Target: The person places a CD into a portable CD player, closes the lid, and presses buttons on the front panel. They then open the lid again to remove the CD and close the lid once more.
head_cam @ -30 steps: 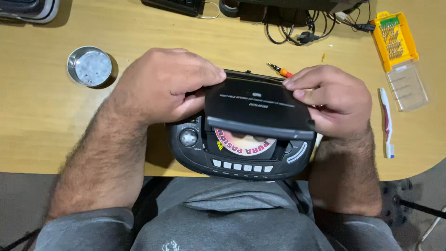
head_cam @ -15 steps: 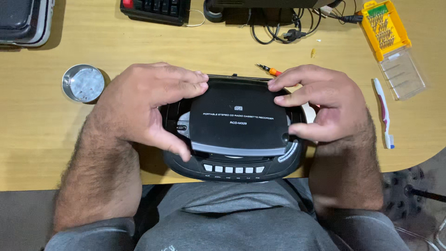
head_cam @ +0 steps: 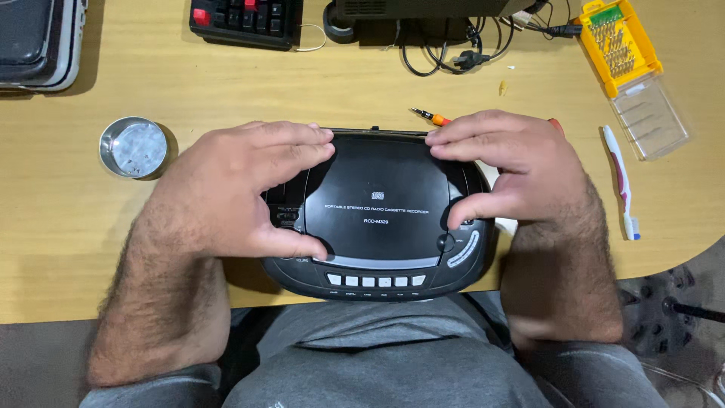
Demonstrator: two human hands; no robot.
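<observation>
A black portable disc-and-cassette player (head_cam: 377, 219) lies flat at the near edge of the wooden desk (head_cam: 226, 91), its disc lid down and a row of pale buttons along its front. My left hand (head_cam: 242, 189) grips the player's left side, fingers on the back edge and thumb at the lid's front corner. My right hand (head_cam: 513, 170) holds the right side the same way, thumb beside a round knob.
A small round metal tin (head_cam: 134, 146) sits left of the player. An orange-tipped screwdriver (head_cam: 430, 115) lies behind it. A toothbrush (head_cam: 621, 181) and a yellow bit case (head_cam: 630, 68) are at the right. Keyboard (head_cam: 245, 21), cables (head_cam: 445, 53) and a dark case (head_cam: 34, 38) line the back.
The disc lid, raised a second ago with a pink disc showing, is now pressed down flat. Both hands stayed on the player's sides.
</observation>
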